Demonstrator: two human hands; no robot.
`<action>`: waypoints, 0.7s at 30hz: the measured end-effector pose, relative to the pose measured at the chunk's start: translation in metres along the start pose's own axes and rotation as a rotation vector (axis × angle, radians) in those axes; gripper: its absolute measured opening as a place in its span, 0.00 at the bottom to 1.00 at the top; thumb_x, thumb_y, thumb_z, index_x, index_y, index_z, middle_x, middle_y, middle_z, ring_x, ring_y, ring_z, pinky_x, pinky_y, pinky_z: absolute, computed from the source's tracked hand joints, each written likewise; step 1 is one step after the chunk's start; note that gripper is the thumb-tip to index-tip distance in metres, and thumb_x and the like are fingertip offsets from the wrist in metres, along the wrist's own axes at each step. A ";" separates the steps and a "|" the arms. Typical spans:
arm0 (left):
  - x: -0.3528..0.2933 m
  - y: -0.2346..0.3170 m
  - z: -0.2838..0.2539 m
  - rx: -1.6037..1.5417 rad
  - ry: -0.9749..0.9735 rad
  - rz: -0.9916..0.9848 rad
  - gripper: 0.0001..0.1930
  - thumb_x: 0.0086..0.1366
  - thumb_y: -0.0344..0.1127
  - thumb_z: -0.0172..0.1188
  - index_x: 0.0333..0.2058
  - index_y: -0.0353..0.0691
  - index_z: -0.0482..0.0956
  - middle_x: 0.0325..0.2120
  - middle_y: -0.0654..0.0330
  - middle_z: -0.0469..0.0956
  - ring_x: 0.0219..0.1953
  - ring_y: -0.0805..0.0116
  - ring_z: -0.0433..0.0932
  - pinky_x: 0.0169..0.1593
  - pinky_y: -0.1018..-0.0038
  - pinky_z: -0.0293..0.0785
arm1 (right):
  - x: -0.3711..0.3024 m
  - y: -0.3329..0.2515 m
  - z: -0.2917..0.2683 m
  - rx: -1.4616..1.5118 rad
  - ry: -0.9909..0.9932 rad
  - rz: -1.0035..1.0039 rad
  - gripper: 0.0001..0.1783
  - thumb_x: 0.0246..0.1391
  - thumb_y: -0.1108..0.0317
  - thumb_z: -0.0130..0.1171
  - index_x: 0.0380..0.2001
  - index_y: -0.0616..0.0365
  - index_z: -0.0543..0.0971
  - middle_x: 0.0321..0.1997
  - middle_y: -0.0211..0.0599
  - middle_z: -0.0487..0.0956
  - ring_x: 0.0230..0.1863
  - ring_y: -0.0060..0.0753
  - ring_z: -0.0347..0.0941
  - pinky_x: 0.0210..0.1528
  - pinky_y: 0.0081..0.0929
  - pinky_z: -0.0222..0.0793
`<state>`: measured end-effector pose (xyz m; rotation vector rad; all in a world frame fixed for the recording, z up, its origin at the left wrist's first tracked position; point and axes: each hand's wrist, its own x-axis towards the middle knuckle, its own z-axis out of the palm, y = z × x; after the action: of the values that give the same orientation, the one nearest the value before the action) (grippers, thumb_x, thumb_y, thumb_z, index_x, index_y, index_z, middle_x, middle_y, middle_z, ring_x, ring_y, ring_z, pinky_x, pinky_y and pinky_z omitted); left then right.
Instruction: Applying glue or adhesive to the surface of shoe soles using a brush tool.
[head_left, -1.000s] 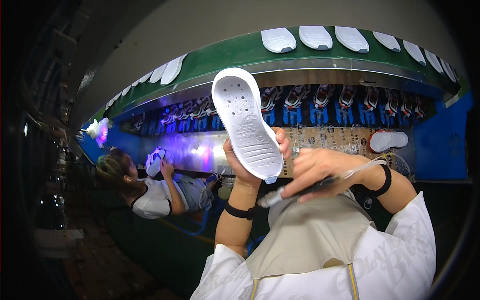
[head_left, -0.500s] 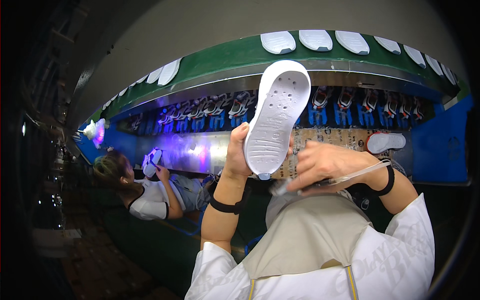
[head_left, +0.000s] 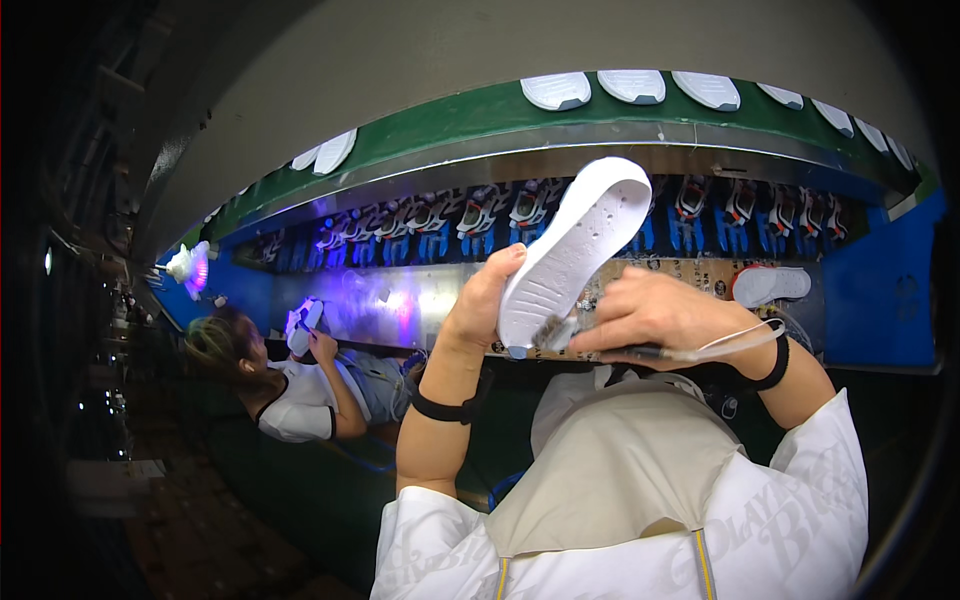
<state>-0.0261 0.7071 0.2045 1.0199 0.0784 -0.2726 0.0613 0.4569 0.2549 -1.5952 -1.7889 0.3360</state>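
A white shoe sole [head_left: 568, 262] is tilted in front of me, its hollow, grooved inner face with small holes turned toward my right side. My left hand [head_left: 484, 300] grips it near the lower end, thumb along the left edge. In my right hand [head_left: 652, 314] is a brush [head_left: 555, 332] with a clear thin tube [head_left: 735, 342] running back to the wrist. The bristles are at the lower end of the sole, apparently touching its inner face.
Behind the sole, a metal workbench [head_left: 440, 290] carries another white sole with a red edge [head_left: 772, 287]. White soles [head_left: 632, 86] line a green belt [head_left: 440, 125] above; several shoe uppers [head_left: 482, 212] stand on a rack beneath it. A co-worker [head_left: 300, 385] sits at left near a lit lamp [head_left: 190, 266].
The sole has tipped to the right and come down a little. My right hand has brought the brush up and left, from below the sole onto its lower end.
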 end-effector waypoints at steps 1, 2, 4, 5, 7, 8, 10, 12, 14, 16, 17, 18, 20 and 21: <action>0.000 -0.005 -0.003 -0.031 0.025 -0.070 0.36 0.73 0.55 0.42 0.62 0.26 0.71 0.45 0.36 0.83 0.43 0.45 0.87 0.46 0.58 0.86 | 0.000 0.001 0.002 -0.003 -0.001 0.000 0.17 0.57 0.66 0.70 0.51 0.50 0.85 0.31 0.29 0.79 0.38 0.35 0.75 0.44 0.35 0.64; 0.000 -0.009 -0.005 -0.060 0.048 -0.137 0.36 0.73 0.56 0.41 0.63 0.26 0.71 0.45 0.36 0.83 0.44 0.45 0.86 0.47 0.57 0.86 | -0.001 -0.001 0.003 0.083 -0.069 0.010 0.16 0.59 0.65 0.69 0.50 0.51 0.85 0.33 0.31 0.81 0.40 0.37 0.76 0.46 0.36 0.65; 0.000 -0.035 -0.021 -0.259 -0.001 -0.097 0.39 0.73 0.59 0.39 0.66 0.27 0.67 0.49 0.34 0.81 0.46 0.41 0.85 0.51 0.53 0.85 | -0.007 -0.002 0.008 0.217 -0.019 0.025 0.16 0.59 0.65 0.69 0.50 0.53 0.85 0.32 0.35 0.82 0.37 0.40 0.76 0.45 0.38 0.67; -0.003 -0.048 -0.024 -0.372 -0.034 -0.060 0.40 0.73 0.60 0.38 0.67 0.28 0.65 0.51 0.32 0.80 0.46 0.39 0.85 0.52 0.52 0.84 | -0.012 -0.001 0.011 0.209 -0.020 0.019 0.16 0.59 0.65 0.69 0.50 0.53 0.85 0.32 0.35 0.82 0.37 0.40 0.76 0.45 0.38 0.67; -0.012 -0.078 -0.027 -0.493 0.148 0.012 0.40 0.73 0.61 0.38 0.71 0.33 0.60 0.54 0.31 0.76 0.47 0.36 0.84 0.48 0.47 0.85 | -0.027 0.000 0.015 0.255 0.285 0.134 0.17 0.57 0.68 0.71 0.50 0.56 0.85 0.29 0.36 0.81 0.31 0.41 0.74 0.40 0.37 0.68; -0.021 -0.088 -0.025 -0.557 0.222 0.035 0.39 0.74 0.60 0.37 0.71 0.34 0.60 0.55 0.31 0.76 0.47 0.38 0.84 0.44 0.48 0.86 | -0.032 -0.001 0.016 0.238 0.350 0.175 0.19 0.54 0.72 0.72 0.50 0.58 0.86 0.28 0.37 0.80 0.29 0.40 0.72 0.35 0.35 0.68; -0.033 -0.097 -0.026 -0.621 0.285 0.061 0.38 0.74 0.59 0.36 0.72 0.36 0.60 0.55 0.32 0.76 0.46 0.40 0.84 0.41 0.49 0.86 | -0.055 -0.003 0.027 0.227 0.412 0.259 0.19 0.53 0.73 0.71 0.49 0.59 0.86 0.28 0.38 0.80 0.29 0.38 0.72 0.35 0.34 0.68; -0.043 -0.091 -0.045 -0.681 -0.071 -0.026 0.40 0.73 0.62 0.38 0.72 0.38 0.60 0.54 0.31 0.75 0.43 0.42 0.84 0.37 0.49 0.87 | -0.078 -0.003 0.036 0.218 0.478 0.345 0.19 0.52 0.74 0.71 0.49 0.60 0.86 0.29 0.39 0.81 0.29 0.37 0.73 0.34 0.33 0.68; -0.034 -0.053 -0.043 -0.573 -0.140 0.016 0.41 0.72 0.64 0.38 0.71 0.36 0.60 0.52 0.32 0.76 0.42 0.43 0.84 0.37 0.51 0.87 | -0.096 -0.002 0.046 0.195 0.589 0.452 0.18 0.52 0.75 0.70 0.49 0.62 0.85 0.28 0.39 0.80 0.28 0.35 0.72 0.32 0.32 0.68; -0.009 0.003 -0.035 -0.375 -0.191 0.130 0.43 0.72 0.66 0.38 0.69 0.31 0.62 0.49 0.33 0.77 0.41 0.44 0.84 0.37 0.55 0.87 | -0.103 0.001 0.051 0.194 0.614 0.480 0.18 0.53 0.74 0.69 0.49 0.63 0.85 0.28 0.39 0.80 0.28 0.35 0.72 0.32 0.32 0.68; 0.008 0.033 -0.034 -0.283 -0.175 0.208 0.44 0.73 0.66 0.38 0.67 0.28 0.63 0.48 0.33 0.77 0.40 0.44 0.84 0.38 0.57 0.87 | -0.104 0.000 0.052 0.193 0.634 0.503 0.18 0.54 0.74 0.69 0.49 0.63 0.85 0.28 0.39 0.80 0.27 0.35 0.72 0.32 0.32 0.68; 0.029 0.058 -0.037 -0.270 -0.098 0.275 0.45 0.73 0.68 0.36 0.67 0.26 0.62 0.48 0.31 0.76 0.41 0.43 0.83 0.38 0.58 0.87 | -0.104 -0.002 0.053 0.190 0.632 0.504 0.18 0.54 0.74 0.69 0.49 0.63 0.85 0.28 0.39 0.80 0.27 0.35 0.72 0.32 0.32 0.68; 0.066 0.086 -0.042 -0.319 0.204 0.405 0.47 0.75 0.70 0.32 0.64 0.23 0.63 0.49 0.29 0.76 0.43 0.43 0.83 0.40 0.60 0.87 | -0.100 -0.005 0.056 0.177 0.653 0.454 0.18 0.55 0.73 0.68 0.49 0.63 0.85 0.28 0.39 0.80 0.28 0.36 0.73 0.32 0.32 0.68; 0.078 0.091 -0.047 -0.382 0.426 0.468 0.46 0.76 0.69 0.30 0.62 0.22 0.65 0.48 0.30 0.77 0.43 0.44 0.83 0.42 0.61 0.87 | -0.099 -0.007 0.058 0.171 0.646 0.432 0.18 0.54 0.74 0.69 0.50 0.64 0.85 0.28 0.40 0.80 0.27 0.36 0.72 0.32 0.32 0.68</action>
<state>0.0752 0.7771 0.2402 0.6751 0.2623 0.3798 0.0172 0.3766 0.1856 -1.7052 -0.9076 0.1353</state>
